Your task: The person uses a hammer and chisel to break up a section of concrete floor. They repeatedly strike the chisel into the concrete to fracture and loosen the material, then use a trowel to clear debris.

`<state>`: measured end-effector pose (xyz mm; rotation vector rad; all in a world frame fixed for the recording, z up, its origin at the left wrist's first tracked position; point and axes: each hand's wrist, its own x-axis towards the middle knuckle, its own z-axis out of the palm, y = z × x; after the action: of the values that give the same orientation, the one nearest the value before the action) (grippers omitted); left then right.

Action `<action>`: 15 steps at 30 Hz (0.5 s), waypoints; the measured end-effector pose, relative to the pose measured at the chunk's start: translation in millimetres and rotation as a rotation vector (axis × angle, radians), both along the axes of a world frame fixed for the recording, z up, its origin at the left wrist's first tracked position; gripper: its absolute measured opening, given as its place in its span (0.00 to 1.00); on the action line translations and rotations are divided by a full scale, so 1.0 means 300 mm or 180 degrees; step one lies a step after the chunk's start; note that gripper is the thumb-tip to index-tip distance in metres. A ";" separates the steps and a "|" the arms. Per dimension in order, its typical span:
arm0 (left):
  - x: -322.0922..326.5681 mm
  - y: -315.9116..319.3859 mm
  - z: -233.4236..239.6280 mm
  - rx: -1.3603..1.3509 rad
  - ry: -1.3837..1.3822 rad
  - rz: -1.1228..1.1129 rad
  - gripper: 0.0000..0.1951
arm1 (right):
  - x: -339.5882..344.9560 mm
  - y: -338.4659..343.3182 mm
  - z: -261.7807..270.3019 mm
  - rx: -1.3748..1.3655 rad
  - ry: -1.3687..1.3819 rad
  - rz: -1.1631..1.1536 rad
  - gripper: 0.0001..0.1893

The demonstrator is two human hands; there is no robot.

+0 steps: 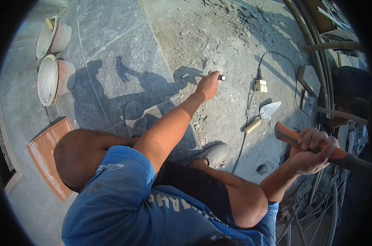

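Note:
My left hand (210, 84) reaches out over the rough, broken floor (216, 107). It is closed around a dark rod-like tool, perhaps a chisel (222, 77), whose round metal end shows beside the fist. At the right, my right hand (313, 150) grips the orange and grey handle (287, 133) of a tool, raised above the ground. The far end of that tool is lost in the dark rim, so its head cannot be told. Between the hands, a trowel (270, 110) with a wooden handle lies on the floor.
A white socket block (260, 86) with a black cable lies past the trowel. Two dirty buckets (66, 78) stand at the left, near an orange tile (50, 156). Poles (316, 52), a stone piece (309, 80) and debris line the right. Grey slabs (118, 40) border the rough ground.

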<state>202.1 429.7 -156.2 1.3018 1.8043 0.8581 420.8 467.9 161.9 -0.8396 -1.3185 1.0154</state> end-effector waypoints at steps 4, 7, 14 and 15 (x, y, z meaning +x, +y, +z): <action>0.017 0.006 0.017 -0.0010 0.0097 -0.0017 0.15 | -0.025 -0.094 -0.274 0.0071 0.0276 0.0331 0.16; 0.042 0.031 0.019 0.0078 0.0145 -0.0169 0.14 | 0.084 -0.315 -0.697 -0.2674 -0.2837 0.0819 0.11; 0.005 -0.009 0.002 -0.0252 0.0168 -0.0124 0.15 | -0.004 -0.084 -0.166 -0.1596 -0.0312 -0.0154 0.10; 0.015 -0.008 0.010 -0.0187 0.0072 -0.0064 0.15 | 0.043 -0.028 -0.087 -0.0859 -0.0177 -0.0090 0.09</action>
<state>206.5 427.4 -153.1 1.2948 1.8172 0.7766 433.7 459.4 135.8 -1.0934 -1.2284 1.1712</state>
